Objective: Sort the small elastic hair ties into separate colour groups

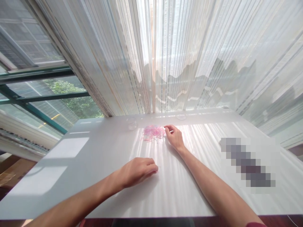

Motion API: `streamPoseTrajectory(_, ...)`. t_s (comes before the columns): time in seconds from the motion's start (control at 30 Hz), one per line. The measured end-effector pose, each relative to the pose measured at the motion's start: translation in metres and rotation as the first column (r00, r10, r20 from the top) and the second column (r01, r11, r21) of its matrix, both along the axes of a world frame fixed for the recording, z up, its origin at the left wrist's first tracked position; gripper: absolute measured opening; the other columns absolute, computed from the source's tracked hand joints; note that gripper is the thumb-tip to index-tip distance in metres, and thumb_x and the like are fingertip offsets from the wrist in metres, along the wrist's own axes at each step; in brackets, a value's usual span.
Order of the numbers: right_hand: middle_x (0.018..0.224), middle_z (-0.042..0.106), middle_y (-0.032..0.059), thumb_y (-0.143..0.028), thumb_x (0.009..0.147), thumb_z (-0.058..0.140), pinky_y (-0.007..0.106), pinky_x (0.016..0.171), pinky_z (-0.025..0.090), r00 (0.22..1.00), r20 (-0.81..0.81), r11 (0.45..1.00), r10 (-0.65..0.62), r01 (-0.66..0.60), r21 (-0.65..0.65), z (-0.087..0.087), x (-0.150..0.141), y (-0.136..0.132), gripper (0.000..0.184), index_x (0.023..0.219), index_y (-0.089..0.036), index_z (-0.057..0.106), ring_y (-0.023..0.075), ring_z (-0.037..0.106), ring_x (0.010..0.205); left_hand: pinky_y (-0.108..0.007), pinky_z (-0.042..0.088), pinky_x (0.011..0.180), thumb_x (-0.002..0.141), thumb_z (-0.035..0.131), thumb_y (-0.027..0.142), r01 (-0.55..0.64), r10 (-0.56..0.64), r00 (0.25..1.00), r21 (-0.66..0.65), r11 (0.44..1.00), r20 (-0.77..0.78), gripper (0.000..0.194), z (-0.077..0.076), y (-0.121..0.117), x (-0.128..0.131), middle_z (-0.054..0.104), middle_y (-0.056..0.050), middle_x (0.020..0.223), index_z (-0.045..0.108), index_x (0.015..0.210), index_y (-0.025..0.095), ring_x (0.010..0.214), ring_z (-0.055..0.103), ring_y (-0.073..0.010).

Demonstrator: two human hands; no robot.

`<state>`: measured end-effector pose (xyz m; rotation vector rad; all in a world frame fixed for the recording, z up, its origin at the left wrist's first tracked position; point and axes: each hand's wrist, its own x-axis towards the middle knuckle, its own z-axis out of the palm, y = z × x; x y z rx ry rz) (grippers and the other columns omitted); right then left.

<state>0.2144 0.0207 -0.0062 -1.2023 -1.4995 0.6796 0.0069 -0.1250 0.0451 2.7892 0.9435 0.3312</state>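
A loose pile of thin pink strips (153, 132) lies spread on the white table (94, 164). My right hand (174, 136) is at the pile's right edge, thumb and forefinger pinched together; whatever is between them is too small to make out. Nearer to me, my left hand (140, 171) hovers low over or rests on the tabletop with its fingers curled closed. A faint pinkish trace shows by its fingertips, but the thing held there is mostly hidden.
Left of the pile stands a small clear container (132, 124). A clear round item (181, 117) sits near the table's back edge. Sheer striped curtains (153, 63) hang behind. To the right is a pixelated dark object (248, 165); a cardboard box (16, 171) shows at the far left.
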Motion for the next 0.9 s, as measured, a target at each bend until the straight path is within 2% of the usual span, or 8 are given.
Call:
streamPoseTrajectory(0.1,0.091,0.079,0.0061,-0.039,0.086,0.051,0.033,0.075,0.055,1.000,0.010,1.000,-0.001,0.001,0.004,0.000,0.000,-0.001,0.029,0.086,-0.023,0.075,0.0220,0.070,0.082,-0.026,0.045,0.062,0.112,0.040,0.031,0.015,-0.014,1.000,0.030,0.999,-0.023,0.032,-0.011,-0.007,-0.003,0.072,-0.006,0.090,0.067,0.098,0.020,0.071,0.066,-0.0168)
streamPoseTrajectory(0.2,0.092,0.079,0.0062,-0.039,0.086,0.051,0.033,0.074,0.055,1.000,0.022,1.000,-0.004,0.004,0.011,-0.001,-0.001,-0.001,0.030,0.087,-0.022,0.075,0.0219,0.070,0.082,-0.027,0.049,0.066,0.108,0.050,0.043,0.012,-0.012,1.000,0.043,0.999,-0.001,0.027,-0.012,-0.005,-0.009,0.074,-0.007,0.094,0.066,0.113,0.021,0.075,0.069,-0.0183)
streamPoseTrajectory(0.3,0.091,0.079,0.0058,-0.039,0.088,0.051,0.034,0.073,0.056,0.999,0.037,1.000,-0.003,0.002,0.027,-0.002,0.000,-0.001,0.030,0.089,-0.023,0.075,0.0214,0.069,0.079,-0.028,0.054,0.069,0.102,0.058,0.050,-0.107,0.104,0.992,0.035,0.994,0.076,0.034,-0.009,0.006,-0.018,0.075,-0.004,0.096,0.064,0.125,0.026,0.079,0.072,-0.0190)
streamPoseTrajectory(0.43,0.094,0.077,0.0076,-0.038,0.091,0.051,0.036,0.074,0.056,0.998,0.058,0.997,-0.002,-0.003,0.074,-0.006,-0.001,0.000,0.028,0.091,-0.022,0.074,0.0229,0.069,0.082,-0.040,0.058,0.094,0.108,0.047,0.045,-0.355,0.338,0.922,0.064,0.933,0.188,0.035,-0.014,0.036,-0.032,0.073,-0.011,0.119,0.058,0.135,0.025,0.109,0.072,-0.0260)
streamPoseTrajectory(0.57,0.106,0.074,0.0129,-0.042,0.091,0.059,0.045,0.088,0.057,0.997,0.077,0.989,0.004,-0.016,0.146,-0.010,-0.004,0.000,0.028,0.104,-0.021,0.073,0.0299,0.067,0.102,-0.060,0.049,0.113,0.104,0.053,0.050,-0.545,0.509,0.816,0.073,0.835,0.274,0.058,-0.038,0.073,-0.036,0.058,-0.022,0.148,0.042,0.154,0.022,0.140,0.056,-0.0381)
streamPoseTrajectory(0.67,0.118,0.071,0.0144,-0.045,0.093,0.061,0.052,0.101,0.053,0.997,0.078,0.983,0.004,-0.018,0.182,-0.013,-0.006,0.001,0.032,0.114,-0.022,0.071,0.0328,0.062,0.118,-0.065,0.040,0.120,0.097,0.065,0.054,-0.584,0.541,0.787,0.075,0.808,0.295,0.074,-0.057,0.101,-0.027,0.048,-0.025,0.159,0.037,0.157,0.022,0.150,0.045,-0.0432)
streamPoseTrajectory(0.77,0.120,0.070,0.0155,-0.048,0.099,0.052,0.052,0.099,0.055,0.998,0.059,0.984,-0.033,0.022,0.175,-0.015,-0.005,0.004,0.036,0.117,-0.021,0.069,0.0320,0.063,0.118,-0.065,0.039,0.120,0.091,0.070,0.060,-0.585,0.534,0.782,0.082,0.807,0.322,0.086,-0.066,0.127,-0.011,0.048,-0.026,0.159,0.036,0.158,0.018,0.150,0.044,-0.0446)
streamPoseTrajectory(0.9,0.119,0.071,0.0165,-0.048,0.105,0.042,0.048,0.093,0.059,0.996,0.038,0.986,-0.082,0.075,0.150,-0.019,-0.002,0.008,0.042,0.118,-0.019,0.069,0.0297,0.066,0.114,-0.064,0.039,0.121,0.093,0.068,0.058,-0.567,0.502,0.786,0.095,0.818,0.361,0.077,-0.066,0.158,0.011,0.054,-0.025,0.154,0.044,0.153,0.016,0.147,0.049,-0.0420)
